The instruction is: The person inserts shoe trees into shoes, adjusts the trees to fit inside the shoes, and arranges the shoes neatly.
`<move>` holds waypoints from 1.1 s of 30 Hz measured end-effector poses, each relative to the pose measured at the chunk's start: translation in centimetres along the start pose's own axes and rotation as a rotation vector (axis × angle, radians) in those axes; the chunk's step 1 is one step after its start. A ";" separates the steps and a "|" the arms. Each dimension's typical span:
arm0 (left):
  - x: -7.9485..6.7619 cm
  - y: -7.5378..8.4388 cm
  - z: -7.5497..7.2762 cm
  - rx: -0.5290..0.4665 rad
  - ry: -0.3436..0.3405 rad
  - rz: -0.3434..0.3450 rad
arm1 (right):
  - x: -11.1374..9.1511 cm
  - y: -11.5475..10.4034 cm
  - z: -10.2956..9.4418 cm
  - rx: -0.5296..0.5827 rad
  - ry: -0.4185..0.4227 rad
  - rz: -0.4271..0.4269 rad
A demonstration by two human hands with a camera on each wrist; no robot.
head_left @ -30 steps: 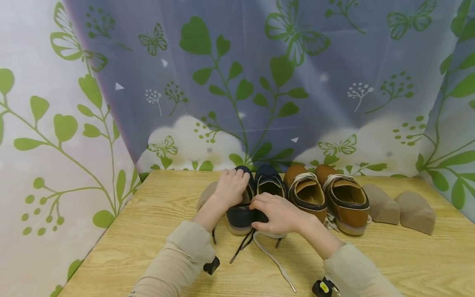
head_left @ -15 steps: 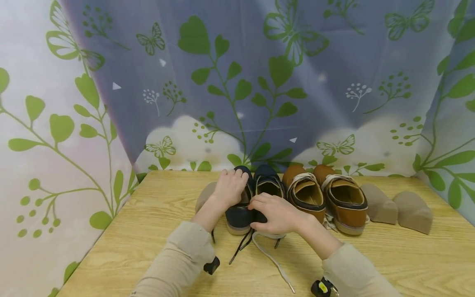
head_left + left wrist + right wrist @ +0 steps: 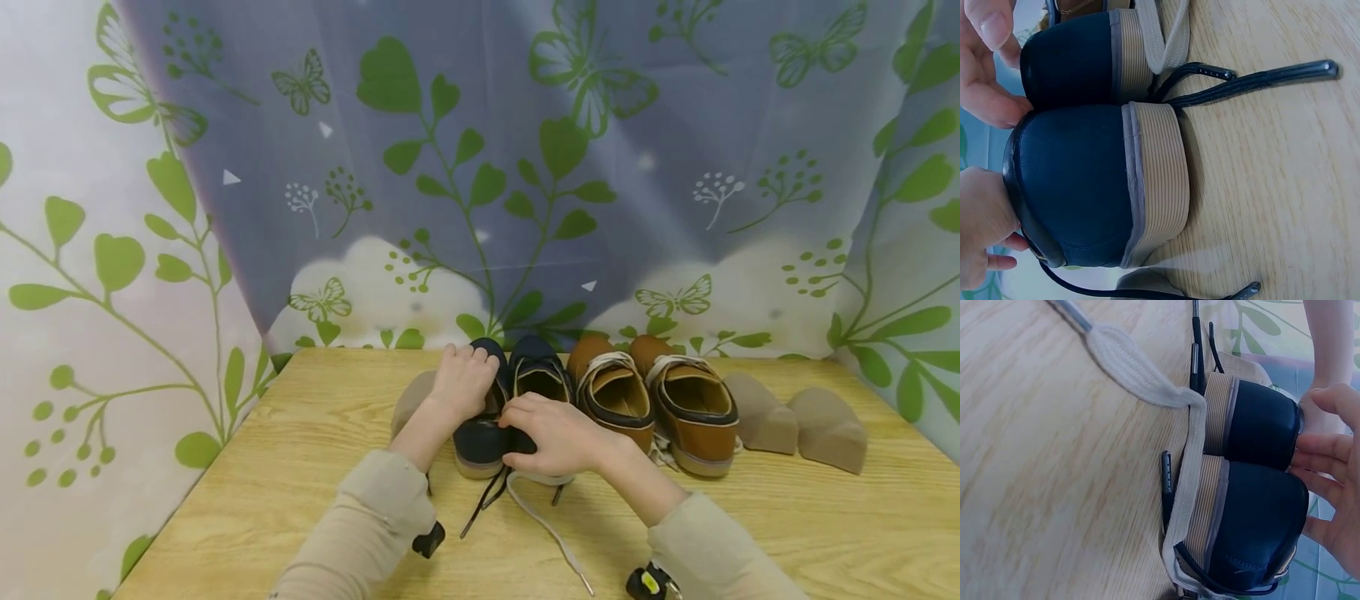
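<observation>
A pair of navy shoes with ribbed pale soles stands mid-table, heels toward me. My left hand (image 3: pixel 463 383) is on the left navy shoe (image 3: pixel 1079 187), its fingers bent down over the upper and their tips hidden from the head view. My right hand (image 3: pixel 551 433) is over the heels, with loosely bent fingers (image 3: pixel 1322 447) touching the collars and the thumb held apart. The right navy shoe (image 3: pixel 1260 519) stands right beside the left one. Dark laces (image 3: pixel 474 510) and a flat whitish lace (image 3: pixel 551 529) trail behind the heels onto the table.
Two brown shoes (image 3: pixel 693 425) with whitish laces stand right of the navy pair. Beyond them lie two beige moulded forms (image 3: pixel 831 429). Another beige form (image 3: pixel 408 400) is partly behind my left wrist. A leaf-printed cloth (image 3: pixel 450 275) hangs at the wooden table's (image 3: pixel 315 392) back.
The head view has shifted slightly, so everything appears a little further left. Both hands keep their places on the navy shoes.
</observation>
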State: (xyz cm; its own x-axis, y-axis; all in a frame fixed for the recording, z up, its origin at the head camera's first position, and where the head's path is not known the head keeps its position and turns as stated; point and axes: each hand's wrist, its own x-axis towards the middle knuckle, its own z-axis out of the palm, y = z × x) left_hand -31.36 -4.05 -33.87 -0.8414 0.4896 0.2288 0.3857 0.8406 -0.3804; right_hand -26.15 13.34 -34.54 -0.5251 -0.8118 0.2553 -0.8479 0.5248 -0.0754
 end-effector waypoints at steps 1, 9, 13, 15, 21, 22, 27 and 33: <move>0.0 0.0 0.1 0.001 0.000 -0.003 | 0.0 0.0 0.0 -0.002 0.000 0.000; 0.0 0.0 0.3 0.000 0.027 -0.012 | 0.0 0.0 0.0 -0.012 0.005 -0.002; 0.0 0.0 0.4 0.004 0.044 -0.013 | 0.0 0.0 0.1 -0.005 0.001 0.003; 0.0 0.0 0.5 0.004 0.051 -0.013 | 0.0 0.0 0.1 -0.002 -0.003 0.007; 0.0 0.0 0.5 0.004 0.056 -0.016 | 0.0 -0.1 0.0 -0.004 -0.005 0.008; 0.0 0.0 0.5 0.006 0.057 -0.017 | 0.0 -0.1 0.0 -0.005 -0.005 0.008; 0.0 0.0 0.5 0.021 0.067 -0.016 | 0.1 -0.1 -0.1 -0.010 0.001 0.008; -0.1 -0.3 0.8 0.005 0.085 0.014 | 0.0 -0.1 0.0 -0.004 -0.007 0.011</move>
State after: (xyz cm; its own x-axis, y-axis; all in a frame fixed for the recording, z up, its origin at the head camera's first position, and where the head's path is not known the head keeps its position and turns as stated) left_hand -31.67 -4.51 -34.53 -0.8010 0.5190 0.2984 0.3951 0.8327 -0.3880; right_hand -26.08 13.28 -34.55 -0.5350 -0.8076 0.2480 -0.8417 0.5347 -0.0745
